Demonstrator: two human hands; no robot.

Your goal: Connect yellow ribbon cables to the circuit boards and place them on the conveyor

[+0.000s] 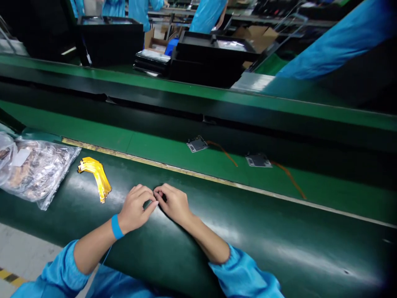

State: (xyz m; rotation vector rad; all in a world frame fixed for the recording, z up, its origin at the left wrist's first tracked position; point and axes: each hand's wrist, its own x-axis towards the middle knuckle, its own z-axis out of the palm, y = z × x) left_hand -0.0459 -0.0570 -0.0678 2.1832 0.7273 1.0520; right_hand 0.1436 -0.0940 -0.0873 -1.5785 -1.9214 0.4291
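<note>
My left hand (138,207), with a blue wrist strap (117,227) on its wrist, is closed in a pinch over the dark green work surface (149,256). Right beside it, my right hand (173,202) is curled too, its fingertips meeting those of the left. Whatever lies between the fingers is hidden or too small to name. Left of my hands rests a fanned stack of yellow-orange flat flex cables (96,176). Beyond the ledge, two grey circuit boards (197,144) lie on the green belt, each with an orange flex cable trailing to the right.
A clear plastic bag (40,167) of parts lies at the far left. A pale ledge strip (173,167) separates the work surface from the belt (149,145). Black trays (214,58) are stacked behind it. At the upper right reaches a co-worker's blue sleeve (335,41).
</note>
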